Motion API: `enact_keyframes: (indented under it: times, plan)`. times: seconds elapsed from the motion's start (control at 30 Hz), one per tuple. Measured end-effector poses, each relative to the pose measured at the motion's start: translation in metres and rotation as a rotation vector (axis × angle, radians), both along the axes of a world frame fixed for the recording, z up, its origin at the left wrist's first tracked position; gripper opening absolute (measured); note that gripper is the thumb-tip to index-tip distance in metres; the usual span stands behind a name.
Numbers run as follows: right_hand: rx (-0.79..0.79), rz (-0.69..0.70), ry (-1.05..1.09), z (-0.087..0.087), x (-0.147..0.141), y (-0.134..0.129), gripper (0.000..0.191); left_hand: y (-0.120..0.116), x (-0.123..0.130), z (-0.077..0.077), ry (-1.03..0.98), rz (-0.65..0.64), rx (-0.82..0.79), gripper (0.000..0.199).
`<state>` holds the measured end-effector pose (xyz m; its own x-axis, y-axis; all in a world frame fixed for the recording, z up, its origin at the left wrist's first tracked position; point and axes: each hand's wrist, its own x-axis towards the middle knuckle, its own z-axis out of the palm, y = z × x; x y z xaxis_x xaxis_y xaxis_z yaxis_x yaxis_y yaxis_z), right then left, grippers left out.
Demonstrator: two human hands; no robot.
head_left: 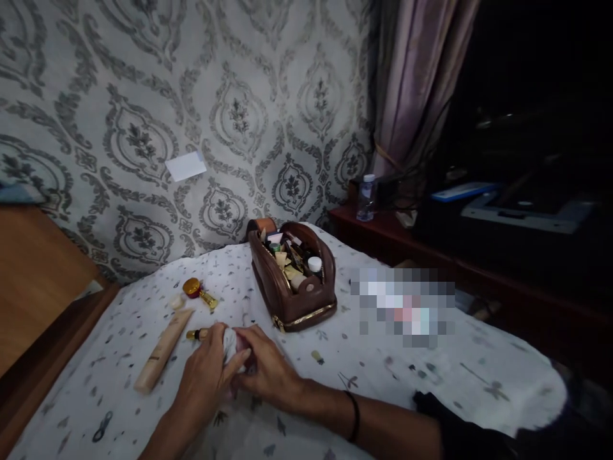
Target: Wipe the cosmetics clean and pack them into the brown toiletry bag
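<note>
Near the front of the patterned white cover, both hands are closed round a small white and pinkish jar (230, 345). My left hand (205, 367) wraps its left side, the thumb across the front. From the right, my right hand (265, 370) grips it with bent fingers; much of the jar is hidden. Just left of the hands lie a small gold-capped bottle (192, 335) and a long beige squeeze tube (163, 351). Beyond them are a red and gold jar (191, 287), a small gold tube (209, 299) and a cream-coloured round piece (177, 301).
A brown cosmetic bag (268, 294) stands unzipped beyond the hands, packed with several small containers. Behind it is a brown round object (262, 225). A clear water bottle (366, 199) stands on a dark red surface (342, 217). A blurred-out patch covers something at right.
</note>
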<state>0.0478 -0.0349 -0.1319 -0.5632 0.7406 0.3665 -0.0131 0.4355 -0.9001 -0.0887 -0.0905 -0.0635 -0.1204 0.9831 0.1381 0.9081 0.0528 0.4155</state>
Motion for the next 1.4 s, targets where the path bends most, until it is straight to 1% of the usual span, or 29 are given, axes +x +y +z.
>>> enact_keyframes:
  times: [0.1,0.23,0.3,0.37,0.47,0.57,0.63,0.77,0.83,0.9,1.0,1.1,1.3,1.4]
  plan:
    - [0.005,0.033,-0.040,0.003,0.003,0.000,0.069,0.003,0.000,-0.008,-0.031,0.039,0.065,0.042]
    - [0.054,0.083,-0.069,0.004,0.002,0.003,0.068,0.006,-0.007,-0.019,-0.070,0.073,0.155,0.050]
    - [0.090,0.115,-0.056,0.002,0.001,0.004,0.074,0.006,-0.012,-0.020,-0.094,0.072,0.179,0.045]
    - [0.113,0.142,-0.033,-0.001,0.001,0.005,0.079,0.004,-0.015,-0.019,-0.142,0.039,0.185,0.038]
    - [0.114,0.163,0.002,-0.004,0.002,0.003,0.072,0.001,-0.019,-0.016,-0.239,0.009,0.223,0.029]
    - [0.089,0.176,0.025,-0.004,0.002,0.001,0.064,0.000,-0.023,-0.014,-0.327,0.038,0.266,0.025]
    - [0.014,0.185,0.043,-0.002,0.002,-0.001,0.061,0.000,-0.025,-0.013,-0.384,0.053,0.274,0.025]
    - [-0.250,0.243,0.135,0.004,0.000,-0.004,0.064,0.002,-0.027,-0.013,-0.548,0.046,0.223,0.030]
    - [-0.380,0.268,0.174,0.008,0.000,-0.004,0.065,0.001,-0.025,-0.016,-0.622,0.028,0.192,0.036]
    - [-0.478,0.273,0.188,0.011,0.000,-0.003,0.064,0.000,-0.022,-0.019,-0.640,-0.008,0.181,0.042]
    - [-0.544,0.244,0.178,0.014,0.001,-0.002,0.062,-0.003,-0.019,-0.025,-0.587,-0.058,0.199,0.047]
    - [-0.530,0.197,0.164,0.013,0.001,0.000,0.060,-0.005,-0.019,-0.029,-0.483,-0.105,0.249,0.052]
    - [-0.405,0.119,0.129,0.005,-0.001,0.001,0.049,-0.010,-0.017,-0.030,-0.174,-0.279,0.330,0.058]
    - [-0.307,0.082,0.119,0.004,0.000,0.002,0.048,-0.011,-0.015,-0.030,-0.028,-0.364,0.415,0.053]
